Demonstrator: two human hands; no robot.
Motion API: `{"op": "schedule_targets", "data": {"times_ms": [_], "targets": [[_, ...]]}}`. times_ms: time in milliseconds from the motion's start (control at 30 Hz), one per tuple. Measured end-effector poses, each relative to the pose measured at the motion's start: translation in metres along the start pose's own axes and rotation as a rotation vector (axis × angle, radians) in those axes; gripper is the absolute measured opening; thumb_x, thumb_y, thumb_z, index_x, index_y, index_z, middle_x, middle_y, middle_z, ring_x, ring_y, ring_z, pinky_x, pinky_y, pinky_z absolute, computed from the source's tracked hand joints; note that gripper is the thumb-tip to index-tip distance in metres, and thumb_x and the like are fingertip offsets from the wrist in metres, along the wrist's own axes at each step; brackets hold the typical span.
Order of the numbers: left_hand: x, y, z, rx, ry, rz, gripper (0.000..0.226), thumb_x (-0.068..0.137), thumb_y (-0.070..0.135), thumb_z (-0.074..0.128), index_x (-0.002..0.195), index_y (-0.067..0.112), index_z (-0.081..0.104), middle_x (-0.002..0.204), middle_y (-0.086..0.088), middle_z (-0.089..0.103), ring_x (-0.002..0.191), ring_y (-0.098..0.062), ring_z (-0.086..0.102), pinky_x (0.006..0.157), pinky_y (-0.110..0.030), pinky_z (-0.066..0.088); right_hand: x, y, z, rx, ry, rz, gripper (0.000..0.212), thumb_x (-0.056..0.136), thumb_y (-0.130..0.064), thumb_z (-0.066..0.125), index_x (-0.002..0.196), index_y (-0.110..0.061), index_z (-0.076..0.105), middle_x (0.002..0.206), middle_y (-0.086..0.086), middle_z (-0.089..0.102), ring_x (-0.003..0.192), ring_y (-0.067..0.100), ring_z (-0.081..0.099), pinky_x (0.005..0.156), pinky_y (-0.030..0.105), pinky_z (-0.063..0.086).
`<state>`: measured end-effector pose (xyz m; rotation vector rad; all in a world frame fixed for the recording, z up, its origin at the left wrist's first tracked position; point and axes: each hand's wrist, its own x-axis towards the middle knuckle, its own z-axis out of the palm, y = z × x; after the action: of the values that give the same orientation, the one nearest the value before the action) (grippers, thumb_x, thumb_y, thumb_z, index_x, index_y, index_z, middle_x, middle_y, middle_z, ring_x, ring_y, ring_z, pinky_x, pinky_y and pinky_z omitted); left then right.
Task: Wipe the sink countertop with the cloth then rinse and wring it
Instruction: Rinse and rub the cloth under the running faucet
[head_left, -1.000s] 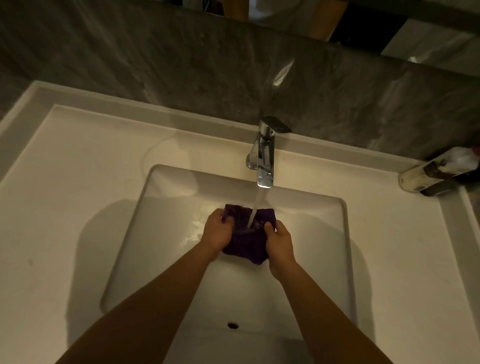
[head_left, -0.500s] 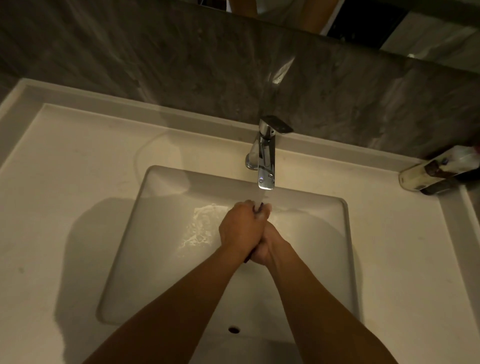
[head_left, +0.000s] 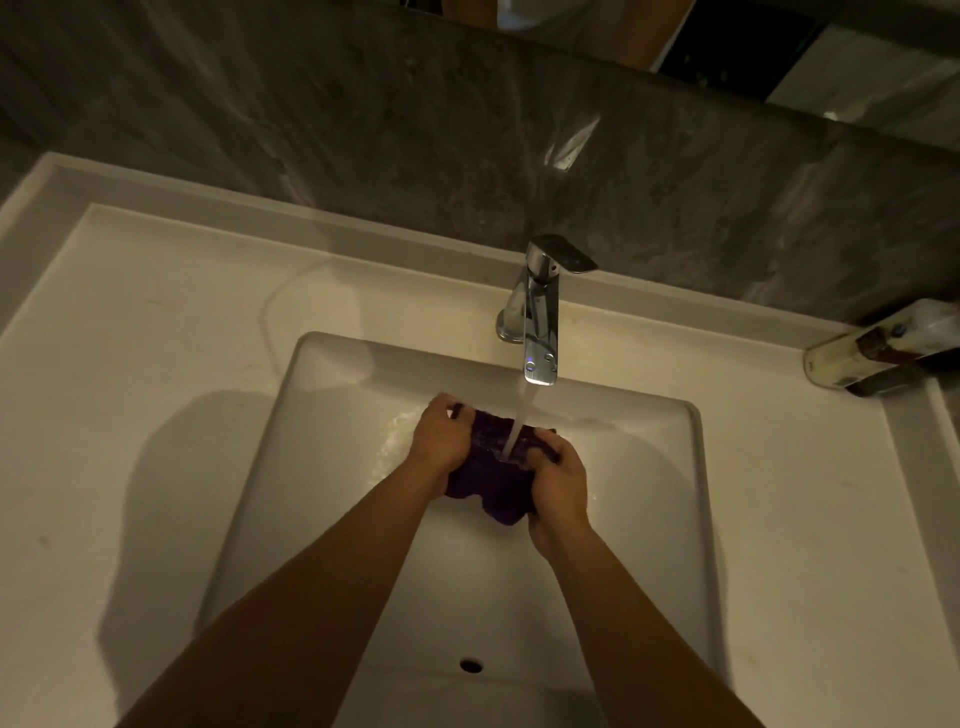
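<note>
A dark purple cloth (head_left: 493, 486) is stretched between both hands over the white sink basin (head_left: 322, 467). My left hand (head_left: 441, 434) grips its left edge and my right hand (head_left: 558, 475) grips its right edge. Water runs from the chrome faucet (head_left: 537, 317) straight onto the middle of the cloth. The cloth's lower part hangs down between my wrists. The white countertop (head_left: 130, 364) surrounds the basin.
A dispenser bottle (head_left: 883, 348) lies at the back right corner of the countertop. A grey marble backsplash (head_left: 363, 145) rises behind the faucet. The overflow hole (head_left: 471, 663) sits low in the basin's near wall.
Half a second ago my hands were pressed together around the bunched cloth. They have pulled apart, and the cloth is spread under the running water again.
</note>
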<state>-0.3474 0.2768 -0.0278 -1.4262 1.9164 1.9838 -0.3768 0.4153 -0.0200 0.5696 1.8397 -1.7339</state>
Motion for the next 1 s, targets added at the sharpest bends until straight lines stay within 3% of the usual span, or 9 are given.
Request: {"op": "schedule_targets", "data": {"times_ms": [167,300,367,433,633,700,833,900,1000], "targets": [[-0.043,0.016,0.025,0.089,-0.162,0.097,0.016,0.103,0.023,0.044,0.100,0.016,0.059,0.094,-0.002,0.065,0.084,-0.019,0.062,0.068,-0.031,0.047,0.003,-0.008,0.000,0.303,-0.144,0.388,0.036,0.099,-0.040,0.059,0.116,-0.011,0.073,0.116,0.019,0.075,0.109,0.036,0.072,0.091,0.051,0.058],[-0.062,0.023,0.041,0.314,-0.085,0.312,0.025,0.102,0.044,0.049,0.096,0.020,0.048,0.090,0.002,0.067,0.089,-0.022,0.068,0.079,-0.039,0.055,-0.012,-0.011,0.036,0.445,-0.122,0.251,0.036,0.076,-0.043,0.079,0.085,-0.013,0.062,0.077,0.005,0.061,0.080,0.011,0.061,0.079,0.026,0.045],[-0.058,0.028,0.040,0.467,0.020,0.415,0.027,0.098,0.052,0.051,0.095,0.025,0.046,0.091,0.000,0.070,0.085,-0.020,0.067,0.079,-0.039,0.054,-0.017,-0.026,0.051,0.515,-0.078,0.282,0.031,0.087,-0.044,0.063,0.077,-0.016,0.056,0.059,-0.002,0.056,0.061,0.006,0.056,0.065,0.021,0.043],[-0.045,0.031,0.038,0.506,0.077,0.414,0.036,0.096,0.059,0.047,0.092,0.024,0.052,0.087,0.002,0.071,0.082,-0.021,0.066,0.076,-0.038,0.054,-0.019,-0.030,0.050,0.540,-0.255,0.371,0.036,0.104,-0.042,0.043,0.084,-0.016,0.056,0.054,-0.002,0.062,0.053,0.006,0.063,0.063,0.023,0.047],[-0.009,0.027,0.029,0.392,0.094,0.271,0.042,0.096,0.049,0.046,0.072,0.019,0.061,0.077,-0.008,0.070,0.075,-0.032,0.065,0.071,-0.041,0.056,-0.005,-0.033,0.037,0.042,-0.245,0.516,0.025,0.094,-0.029,0.060,0.094,-0.005,0.070,0.075,0.012,0.070,0.071,0.025,0.070,0.082,0.037,0.054],[0.000,0.023,0.026,0.350,0.087,0.211,0.047,0.097,0.046,0.040,0.068,0.016,0.062,0.079,-0.014,0.071,0.077,-0.035,0.066,0.074,-0.042,0.056,-0.004,-0.032,0.041,-0.131,-0.220,0.399,0.027,0.098,-0.022,0.052,0.092,-0.002,0.069,0.076,0.017,0.070,0.069,0.031,0.070,0.070,0.041,0.057],[0.018,0.006,0.017,0.316,0.094,-0.010,0.049,0.101,0.042,0.041,0.077,0.008,0.066,0.091,-0.020,0.072,0.079,-0.033,0.064,0.071,-0.036,0.047,-0.001,-0.025,0.031,-0.556,-0.109,-0.078,0.030,0.100,-0.039,0.053,0.096,-0.011,0.065,0.098,0.014,0.072,0.091,0.029,0.072,0.086,0.051,0.060],[0.023,-0.002,0.011,0.249,0.062,-0.072,0.054,0.101,0.048,0.046,0.089,0.000,0.068,0.094,-0.021,0.071,0.086,-0.035,0.067,0.075,-0.040,0.053,-0.001,-0.017,0.022,-0.499,-0.128,-0.149,0.013,0.099,-0.025,0.059,0.107,-0.015,0.062,0.106,0.010,0.071,0.095,0.025,0.071,0.087,0.046,0.061],[0.018,-0.005,0.007,0.067,-0.016,-0.078,0.047,0.098,0.043,0.060,0.071,0.004,0.064,0.079,-0.023,0.070,0.078,-0.038,0.072,0.075,-0.047,0.059,0.012,-0.012,0.009,-0.206,-0.037,-0.040,0.022,0.100,-0.010,0.054,0.118,-0.015,0.064,0.117,0.013,0.070,0.103,0.029,0.070,0.095,0.049,0.059]]}}
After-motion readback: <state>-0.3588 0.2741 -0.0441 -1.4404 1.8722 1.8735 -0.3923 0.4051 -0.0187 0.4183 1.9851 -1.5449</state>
